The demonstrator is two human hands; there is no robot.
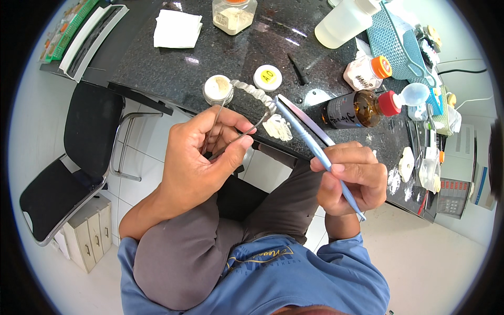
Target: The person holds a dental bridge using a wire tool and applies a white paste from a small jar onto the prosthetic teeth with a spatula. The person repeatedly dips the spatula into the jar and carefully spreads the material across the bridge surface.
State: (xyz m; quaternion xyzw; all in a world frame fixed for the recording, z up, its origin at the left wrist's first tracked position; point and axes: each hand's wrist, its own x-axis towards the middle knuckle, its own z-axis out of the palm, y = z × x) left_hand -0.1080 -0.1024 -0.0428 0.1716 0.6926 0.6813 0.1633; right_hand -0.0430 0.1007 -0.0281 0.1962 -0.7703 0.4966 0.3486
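My left hand (202,157) is closed on a thin bent metal wire holder (251,130). At its far end the holder carries a curved grey dental arch framework (254,93), a row of tooth shapes. My right hand (353,178) pinches a slim blue-and-pink tool (304,131) with two long arms, like tweezers. The upper end of that tool is at the right end of the arch; whether they touch I cannot tell. Just beyond my left hand stands an open jar of pale powder (218,88). Its white lid with a yellow label (268,77) lies nearby.
A cream powder patch (277,127) lies at the counter's (157,68) near edge. To the right are a brown bottle (357,110), an orange-capped jar (365,73) and a blue basket (394,39). Farther back stand a cloudy plastic bottle (344,23) and folded white tissue (177,29).
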